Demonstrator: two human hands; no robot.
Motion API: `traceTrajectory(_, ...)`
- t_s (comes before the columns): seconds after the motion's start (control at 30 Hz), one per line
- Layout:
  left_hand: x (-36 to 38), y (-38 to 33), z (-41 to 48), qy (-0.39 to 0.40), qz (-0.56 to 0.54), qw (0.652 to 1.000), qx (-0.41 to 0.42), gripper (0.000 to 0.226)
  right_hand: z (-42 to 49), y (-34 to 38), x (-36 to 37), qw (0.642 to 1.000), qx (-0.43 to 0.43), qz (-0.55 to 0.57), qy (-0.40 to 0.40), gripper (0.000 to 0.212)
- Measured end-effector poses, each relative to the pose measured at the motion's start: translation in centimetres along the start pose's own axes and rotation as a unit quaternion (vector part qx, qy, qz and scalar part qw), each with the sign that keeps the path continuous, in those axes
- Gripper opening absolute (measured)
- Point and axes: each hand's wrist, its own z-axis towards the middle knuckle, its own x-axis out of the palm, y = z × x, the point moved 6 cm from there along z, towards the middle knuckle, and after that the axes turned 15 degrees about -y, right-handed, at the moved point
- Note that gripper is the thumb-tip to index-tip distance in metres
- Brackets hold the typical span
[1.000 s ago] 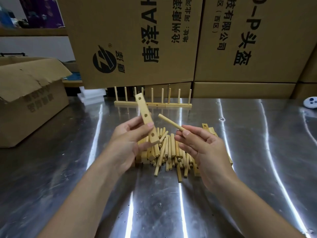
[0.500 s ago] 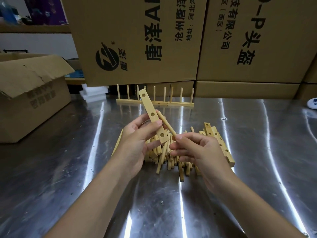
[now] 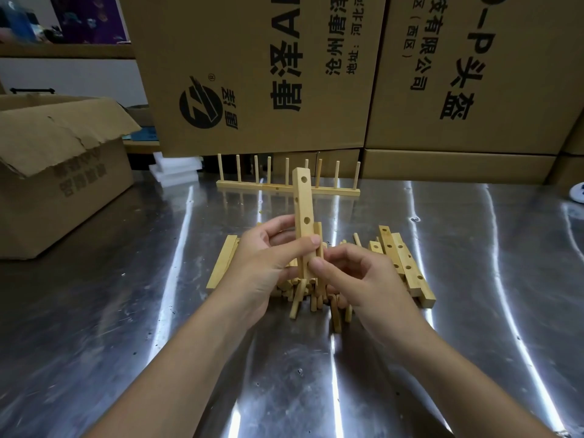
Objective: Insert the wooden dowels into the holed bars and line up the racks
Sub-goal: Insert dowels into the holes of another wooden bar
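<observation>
Holed bar (image 3: 302, 213) upright, was tilted | left hand (image 3: 264, 267) grip holds it | right hand (image 3: 360, 279) grip pinches dowel (image 3: 319, 238) against it

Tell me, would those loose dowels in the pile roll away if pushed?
Likely some: the loose dowels are round sticks on a smooth, shiny metal table, so free ones should roll. Heaped crisscross beside the holed bars, most would probably jam instead. They look stiff.

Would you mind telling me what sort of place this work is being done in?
Probably a small workshop or warehouse assembly bench: a steel table, big printed cardboard boxes stacked behind it, and heaps of loose dowels and holed bars.
</observation>
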Motion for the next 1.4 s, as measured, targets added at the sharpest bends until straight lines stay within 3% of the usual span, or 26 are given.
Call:
traceTrajectory(0.13,0.2,0.1,-0.2,0.01,0.014,1.0,0.003,0.049,0.3,0.0,-0.5,1.0,-0.004,-0.022,0.01,0.018)
traceTrajectory(0.27,0.1,0.2,-0.1,0.003,0.014,1.0,-0.004,0.049,0.5,0.4,-1.6,0.996,-0.051,-0.05,-0.056,0.012)
traceTrajectory(0.37,-0.1,0.6,0.0,-0.014,0.02,1.0,-0.015,0.053,0.5,0.9,-1.9,0.995,-0.038,0.033,-0.083,0.006)
traceTrajectory(0.47,0.1,0.9,0.0,-0.012,0.002,0.999,-0.034,0.049,0.1,2.0,-1.7,0.995,-0.06,0.066,-0.05,0.015)
traceTrajectory(0.63,1.2,1.2,-0.7,-0.017,-0.096,0.99,-0.103,0.056,-1.2,3.4,-0.4,0.991,-0.133,0.0,0.012,0.015)
traceTrajectory(0.83,1.6,1.6,-1.4,-0.016,-0.168,0.973,-0.158,0.049,-1.9,3.7,0.4,0.966,-0.228,-0.124,0.007,0.018)
traceTrajectory(1.07,2.1,1.3,-2.0,0.023,-0.162,0.977,-0.138,0.044,-2.5,4.6,0.7,0.935,-0.302,-0.184,-0.004,0.017)
traceTrajectory(1.27,2.7,0.9,-2.7,0.062,-0.102,0.988,-0.097,0.041,-3.0,5.2,0.5,0.936,-0.313,-0.158,-0.022,0.019)
traceTrajectory(1.4,3.4,0.9,-3.4,0.074,-0.127,0.983,-0.107,0.048,-3.2,5.0,0.3,0.951,-0.284,-0.112,-0.045,0.018)
